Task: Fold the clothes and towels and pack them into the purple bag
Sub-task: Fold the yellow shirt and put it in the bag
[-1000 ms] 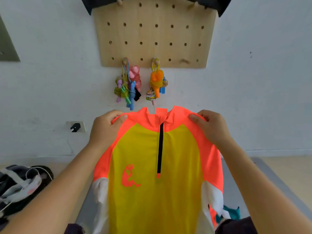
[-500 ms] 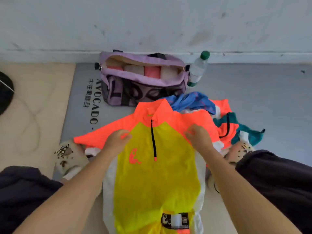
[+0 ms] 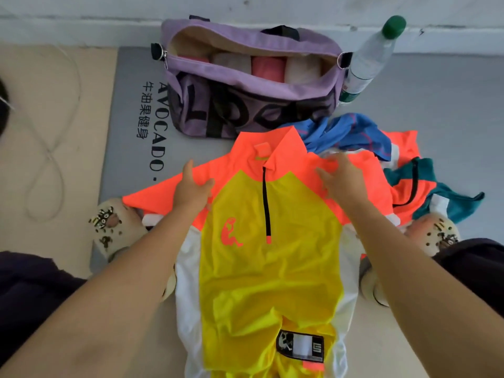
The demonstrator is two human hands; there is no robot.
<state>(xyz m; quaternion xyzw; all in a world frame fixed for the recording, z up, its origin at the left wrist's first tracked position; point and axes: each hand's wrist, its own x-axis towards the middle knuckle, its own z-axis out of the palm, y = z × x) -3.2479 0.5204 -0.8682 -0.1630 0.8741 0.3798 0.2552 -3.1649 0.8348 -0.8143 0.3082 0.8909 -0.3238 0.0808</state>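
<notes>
A yellow and orange zip-neck jersey (image 3: pixel 267 268) lies front-up on the grey mat (image 3: pixel 128 124), collar toward the purple bag (image 3: pixel 245 105). My left hand (image 3: pixel 192 190) rests flat on its left shoulder with fingers spread. My right hand (image 3: pixel 341 175) lies on the right shoulder, fingers extended and blurred. The bag stands unzipped at the wall with rolled pink and cream items (image 3: pixel 267 68) inside. A blue garment (image 3: pixel 346 135) and an orange and teal garment (image 3: pixel 417 184) lie crumpled to the right of the jersey.
A clear water bottle (image 3: pixel 368 61) with a green cap leans by the bag's right end. My feet in patterned clogs (image 3: pixel 114 230) sit on either side of the jersey. A white cord (image 3: pixel 51 148) loops on the beige floor at left.
The jersey went from held up before the wall to lying flat on the mat. Both hands let go of its shoulders and now spread over them.
</notes>
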